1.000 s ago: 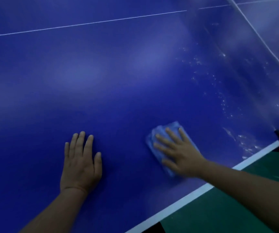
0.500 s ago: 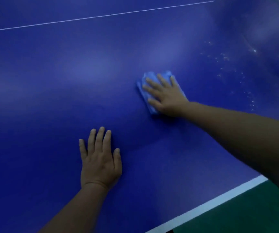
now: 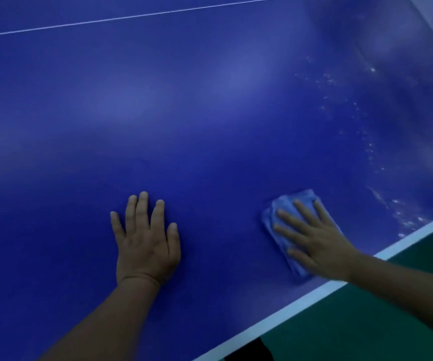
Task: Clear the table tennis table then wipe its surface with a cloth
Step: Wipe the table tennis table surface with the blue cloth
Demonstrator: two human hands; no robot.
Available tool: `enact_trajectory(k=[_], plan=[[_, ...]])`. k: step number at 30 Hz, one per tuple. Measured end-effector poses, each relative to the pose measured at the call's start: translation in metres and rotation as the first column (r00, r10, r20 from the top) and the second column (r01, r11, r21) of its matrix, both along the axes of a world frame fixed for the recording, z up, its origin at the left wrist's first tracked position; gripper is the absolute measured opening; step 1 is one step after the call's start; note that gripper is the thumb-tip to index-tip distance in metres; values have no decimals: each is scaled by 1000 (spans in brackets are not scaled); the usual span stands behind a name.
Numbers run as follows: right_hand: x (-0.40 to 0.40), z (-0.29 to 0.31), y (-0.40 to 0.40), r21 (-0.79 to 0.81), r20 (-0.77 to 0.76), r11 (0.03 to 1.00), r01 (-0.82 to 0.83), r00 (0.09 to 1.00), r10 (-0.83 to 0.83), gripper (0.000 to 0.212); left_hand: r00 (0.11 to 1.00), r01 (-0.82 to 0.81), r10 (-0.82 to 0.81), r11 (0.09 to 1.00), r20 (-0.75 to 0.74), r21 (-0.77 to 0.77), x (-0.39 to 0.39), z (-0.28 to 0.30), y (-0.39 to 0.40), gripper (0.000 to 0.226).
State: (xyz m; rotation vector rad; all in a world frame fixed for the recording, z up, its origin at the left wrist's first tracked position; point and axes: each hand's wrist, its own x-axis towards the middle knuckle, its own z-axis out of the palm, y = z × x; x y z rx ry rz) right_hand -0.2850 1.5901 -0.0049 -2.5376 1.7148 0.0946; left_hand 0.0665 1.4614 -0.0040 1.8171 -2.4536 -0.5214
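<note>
My right hand point(image 3: 317, 241) has pulled the blue cloth point(image 3: 292, 231) back near the table point(image 3: 158, 113) edge, fingers flat, pressing it. My left hand point(image 3: 146, 241) rests flat, empty. I'm wiping; next comes the white specks point(image 3: 403, 217) to the right.

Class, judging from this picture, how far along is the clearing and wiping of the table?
Done: nothing stands on the visible table, so clearing looks finished here. In hand: the right hand presses a folded cloth flat near the white edge line, while the left hand rests on the surface. Left: white specks to the right still need wiping.
</note>
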Motion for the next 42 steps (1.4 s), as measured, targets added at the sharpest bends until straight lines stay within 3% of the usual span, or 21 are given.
enact_trajectory(k=[2, 4, 5, 6, 9, 10, 11, 14, 15, 17, 20, 24, 27, 34, 37, 39, 42], plan=[[12, 3, -14, -21, 25, 916, 400, 916, -399, 53, 1000, -12, 12, 1000, -11, 27, 0, 2, 0, 70], [46, 3, -37, -62, 62, 673, 737, 676, -734, 55, 998, -28, 30, 999, -49, 34, 0, 4, 0, 70], [65, 3, -46, -38, 69, 578, 815, 579, -812, 58, 997, -37, 39, 999, -69, 33, 1, 5, 1, 71], [80, -1, -51, -20, 75, 565, 825, 565, -822, 59, 994, -58, 61, 998, -96, 29, 1, 7, 1, 71], [77, -7, -33, 52, 53, 755, 654, 753, -656, 61, 977, -125, 125, 992, -172, 11, -13, 14, 3, 68], [60, -6, -21, 58, 25, 753, 655, 753, -657, 62, 977, -111, 110, 994, -185, 2, -23, 17, 7, 63], [39, -5, -6, 71, -4, 696, 715, 698, -716, 64, 978, -68, 66, 998, -196, -3, -36, 20, 13, 57], [-10, -4, 36, 67, -49, 406, 911, 410, -911, 69, 961, 161, -159, 987, -225, -10, -87, 24, 41, 48], [-11, -3, 39, 64, -56, 373, 926, 377, -925, 68, 948, 224, -218, 975, -234, -1, -107, 24, 52, 49], [-2, -3, 26, 70, -43, 401, 913, 405, -913, 66, 924, 297, -284, 955, -256, 13, -145, 22, 73, 55], [1, -6, -24, 90, 20, 548, 831, 549, -836, 64, 911, 327, -312, 945, -270, 11, -188, 18, 98, 61], [-27, -7, -96, 67, 79, 527, 847, 522, -849, 59, 899, 398, -399, 916, -179, -46, -204, 3, 110, 63], [-54, -8, -104, 73, 93, 518, 852, 512, -854, 58, 908, 413, -413, 911, -73, -13, -207, 0, 110, 64], [-133, -10, 28, 65, 107, 138, 988, 131, -986, 58, 910, 412, -413, 911, 44, 25, -212, 2, 114, 66], [-154, -7, 78, -18, 270, 21, 1000, 25, -963, 42, 909, 417, -416, 909, 34, 4, -212, -1, 115, 66], [-172, -5, 110, 12, 346, -72, 997, -71, -936, 36, 910, 414, -414, 910, 27, -10, -213, -2, 115, 66], [-204, -3, 164, 168, 111, -224, 960, -244, -963, 34, 913, 407, -407, 913, 29, -10, -212, -2, 115, 67]])
